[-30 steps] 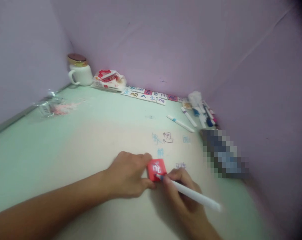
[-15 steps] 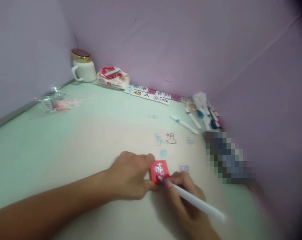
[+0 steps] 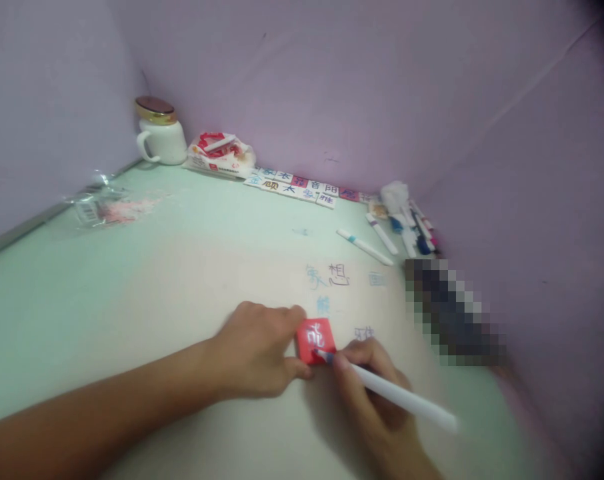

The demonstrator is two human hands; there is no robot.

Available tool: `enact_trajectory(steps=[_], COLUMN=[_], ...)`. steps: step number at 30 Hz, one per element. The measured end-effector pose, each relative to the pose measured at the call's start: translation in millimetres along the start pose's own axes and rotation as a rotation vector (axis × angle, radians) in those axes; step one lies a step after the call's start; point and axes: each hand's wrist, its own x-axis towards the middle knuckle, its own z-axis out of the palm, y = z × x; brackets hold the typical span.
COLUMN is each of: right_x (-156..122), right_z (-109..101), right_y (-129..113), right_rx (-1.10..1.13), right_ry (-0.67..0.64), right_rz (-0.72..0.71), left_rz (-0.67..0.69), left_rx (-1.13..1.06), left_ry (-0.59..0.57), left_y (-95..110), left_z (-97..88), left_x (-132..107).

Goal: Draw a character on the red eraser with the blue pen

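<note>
Left hand (image 3: 259, 353) pinches the red tile (image 3: 308, 333), near centre, right hand (image 3: 382, 417) grips the pen (image 3: 407, 398), tip over it, so best brace the tile flat and stroke lightly to limit smears; pale green surface (image 3: 207, 207), mug (image 3: 168, 143) far left, purple walls (image 3: 332, 80) left, far and right.

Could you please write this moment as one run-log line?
left hand: holds red tile at its side | right hand: holds white pen, tip at tile face | beyond: lettered tiles, white mug

Red square tile (image 3: 309, 339), pale character face up, beneath slanted white pen (image 3: 405, 396)
</note>
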Motion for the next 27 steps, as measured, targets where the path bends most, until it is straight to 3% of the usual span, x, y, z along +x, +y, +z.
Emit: enact_trajectory(steps=[8, 15, 27], right_x=[0, 0, 1], right_z=[-1, 6, 4], right_y=[-1, -10, -11], right_rx=[0.004, 0.089, 0.088], right_ry=[-0.091, 0.182, 0.124], right_rz=[0.074, 0.129, 0.177], left_rz=[0.002, -0.011, -0.024], left_rx=[-0.006, 0.005, -0.002], left_ry=[0.002, 0.002, -0.014], left_y=[0, 1, 2], left_z=[-0.7, -0.5, -2.3], left_x=[1, 0, 1])
